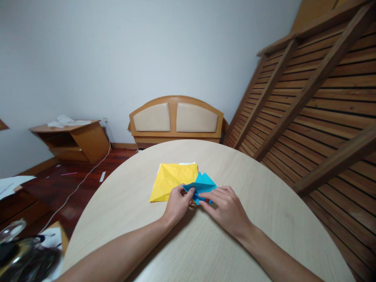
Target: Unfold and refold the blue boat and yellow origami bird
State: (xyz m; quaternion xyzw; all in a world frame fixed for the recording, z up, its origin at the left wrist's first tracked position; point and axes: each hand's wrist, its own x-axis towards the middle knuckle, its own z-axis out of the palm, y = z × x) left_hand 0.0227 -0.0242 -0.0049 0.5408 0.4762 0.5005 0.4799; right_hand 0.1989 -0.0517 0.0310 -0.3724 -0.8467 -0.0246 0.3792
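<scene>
From the near side of the round wood-grain table (117,211), our two bare forearms slant inward so that our hands come together above the tabletop: our left hand (177,203) pinches one side of the folded blue origami paper (205,181) with its thumb in front, and our right hand (229,205), back upward and fingers bent, grips a lower fold between thumb and index finger. A creased yellow paper (173,176) lies toward the table's far edge, and beyond that edge stands a padded headboard (173,113).
</scene>
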